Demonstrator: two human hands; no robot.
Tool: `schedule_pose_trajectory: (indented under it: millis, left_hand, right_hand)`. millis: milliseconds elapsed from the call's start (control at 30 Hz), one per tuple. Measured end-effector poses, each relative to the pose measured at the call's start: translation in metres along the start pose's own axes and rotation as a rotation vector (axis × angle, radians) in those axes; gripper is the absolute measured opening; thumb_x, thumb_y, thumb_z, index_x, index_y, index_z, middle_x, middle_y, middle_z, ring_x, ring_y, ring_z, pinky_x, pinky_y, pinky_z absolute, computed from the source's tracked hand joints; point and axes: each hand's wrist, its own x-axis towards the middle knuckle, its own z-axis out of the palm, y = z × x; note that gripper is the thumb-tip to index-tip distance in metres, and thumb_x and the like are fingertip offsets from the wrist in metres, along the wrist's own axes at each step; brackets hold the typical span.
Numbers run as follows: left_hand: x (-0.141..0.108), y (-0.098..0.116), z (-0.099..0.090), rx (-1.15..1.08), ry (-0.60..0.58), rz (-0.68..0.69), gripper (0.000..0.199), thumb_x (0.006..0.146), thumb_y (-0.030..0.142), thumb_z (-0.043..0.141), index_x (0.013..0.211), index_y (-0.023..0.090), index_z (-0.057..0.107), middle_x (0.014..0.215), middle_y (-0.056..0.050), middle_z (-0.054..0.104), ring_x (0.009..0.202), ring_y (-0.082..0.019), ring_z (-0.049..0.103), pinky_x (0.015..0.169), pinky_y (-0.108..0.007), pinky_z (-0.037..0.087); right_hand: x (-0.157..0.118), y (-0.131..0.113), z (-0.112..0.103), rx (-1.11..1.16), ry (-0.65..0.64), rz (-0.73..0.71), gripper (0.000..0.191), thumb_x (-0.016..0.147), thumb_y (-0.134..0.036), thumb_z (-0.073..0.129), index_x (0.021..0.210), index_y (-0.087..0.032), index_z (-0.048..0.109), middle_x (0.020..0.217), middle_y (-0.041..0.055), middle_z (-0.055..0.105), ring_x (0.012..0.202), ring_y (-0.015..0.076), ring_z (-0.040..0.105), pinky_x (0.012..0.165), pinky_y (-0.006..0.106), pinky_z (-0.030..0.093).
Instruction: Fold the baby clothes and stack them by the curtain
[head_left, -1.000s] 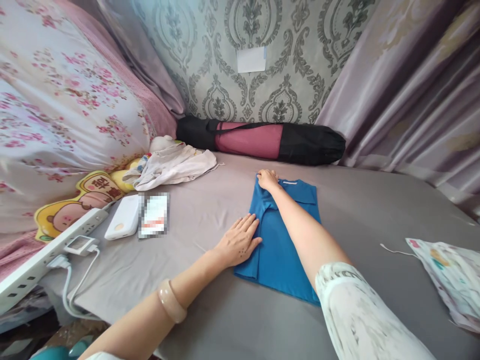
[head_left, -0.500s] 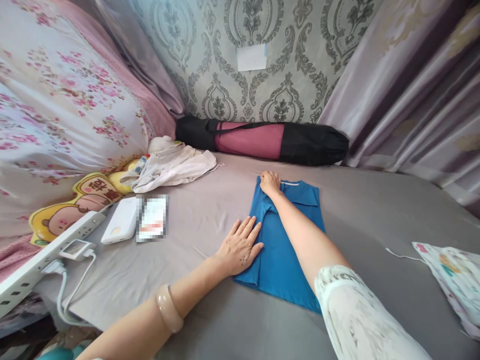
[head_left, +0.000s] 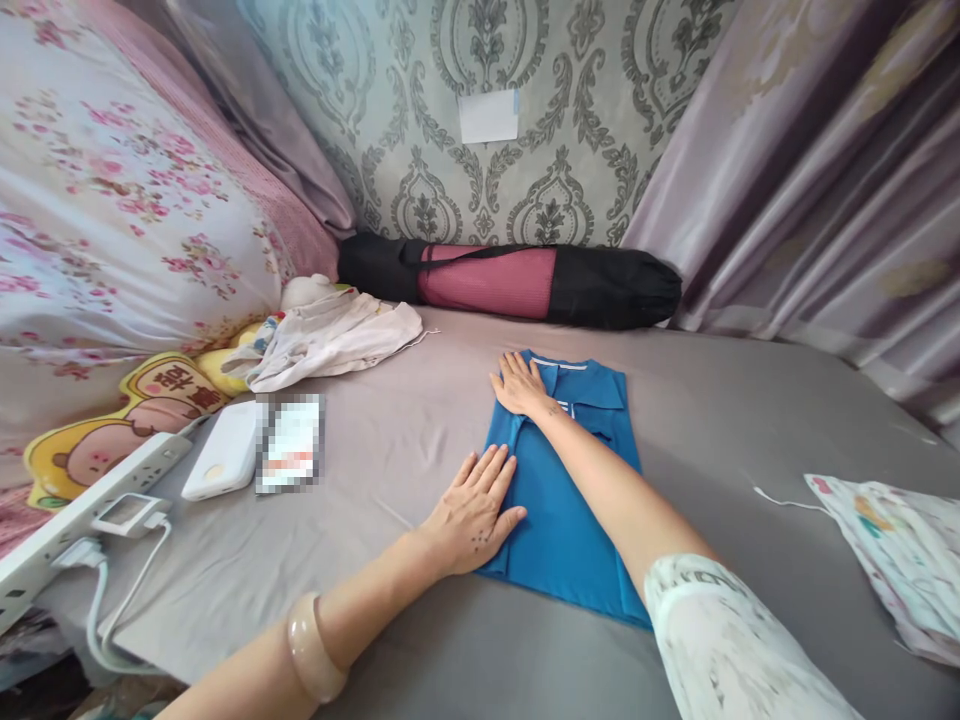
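A blue T-shirt (head_left: pixel 561 520) lies on the grey bed sheet, its sides folded inward and its neckline toward the wall. My left hand (head_left: pixel 476 510) rests flat on its left folded edge, fingers stretched out, partly over the sheet. Higher up, my right hand (head_left: pixel 519 382) lies flat on the upper left corner of the shirt with the fingers spread. Neither hand grips the cloth. My right forearm crosses over the shirt and hides part of its middle and right side.
At the wall lies a long black and pink bag (head_left: pixel 487 280). To the left are a pale crumpled cloth (head_left: pixel 330 340), a white power bank (head_left: pixel 225 450), a blurred packet (head_left: pixel 291 443), a power strip (head_left: pixel 142 470) with cables and a yellow cushion (head_left: pixel 127 430). A patterned cloth (head_left: pixel 892 540) lies right.
My right hand has gone from curled fingers at the shirt's upper left corner to lying flat there. My left hand stays flat on the left edge. The view has shifted slightly.
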Motion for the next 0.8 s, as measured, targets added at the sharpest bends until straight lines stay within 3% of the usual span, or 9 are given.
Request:
schedule_pose_trajectory:
  millis: [300,400,467,533,633,800]
  left_hand:
    - [-0.002,0.002,0.000,0.013,0.013,-0.003,0.069,0.098,0.057,0.020,0.151,0.013,0.026,0.158,-0.015,0.021,0.147,-0.028,0.017,0.118,-0.053,0.019]
    - [-0.001,0.000,-0.006,-0.011,0.032,0.010,0.064,0.098,0.055,0.022,0.147,0.015,0.033,0.155,-0.014,0.030,0.145,-0.027,0.024,0.117,-0.053,0.021]
    - [0.005,-0.006,-0.012,-0.041,0.069,0.014,0.057,0.100,0.051,0.022,0.143,0.017,0.040,0.151,-0.013,0.040,0.141,-0.026,0.034,0.116,-0.052,0.025]
    - [0.019,-0.019,-0.020,-0.078,0.136,0.003,0.048,0.101,0.042,0.024,0.137,0.020,0.046,0.143,-0.011,0.050,0.134,-0.023,0.045,0.113,-0.047,0.032]
    - [0.054,-0.046,-0.028,-0.122,0.218,-0.020,0.037,0.097,0.027,0.035,0.129,0.020,0.052,0.135,-0.010,0.057,0.124,-0.021,0.054,0.104,-0.038,0.044]
    - [0.125,-0.077,-0.031,-0.106,0.240,-0.064,0.043,0.091,0.013,0.036,0.129,0.021,0.052,0.136,-0.008,0.056,0.125,-0.022,0.053,0.104,-0.038,0.044]
  right_hand:
    - [0.003,0.004,0.004,0.085,0.030,-0.013,0.060,0.100,-0.042,0.025,0.148,-0.008,0.034,0.158,0.0116,0.025,0.146,0.0247,0.015,0.118,0.047,0.008]
    - [0.005,0.015,-0.006,0.213,0.145,-0.005,0.053,0.101,-0.036,0.022,0.144,-0.012,0.041,0.152,0.0102,0.039,0.142,0.0191,0.029,0.116,0.036,0.019]
    - [0.003,0.028,-0.018,0.274,0.286,0.131,0.050,0.100,-0.029,0.020,0.137,-0.012,0.049,0.140,0.0124,0.053,0.131,0.0182,0.045,0.109,0.031,0.030]
    - [-0.004,0.045,-0.029,0.274,0.362,0.364,0.049,0.098,-0.028,0.023,0.125,-0.009,0.059,0.124,0.0172,0.063,0.119,0.0233,0.055,0.101,0.033,0.038]
    - [-0.017,0.065,-0.039,0.218,0.296,0.605,0.047,0.096,-0.035,0.032,0.109,-0.008,0.068,0.115,0.0221,0.065,0.114,0.0316,0.057,0.096,0.040,0.041]
    - [-0.028,0.071,-0.033,0.180,0.186,0.588,0.047,0.090,-0.051,0.042,0.100,-0.016,0.072,0.122,0.0186,0.061,0.117,0.0339,0.053,0.096,0.046,0.039]
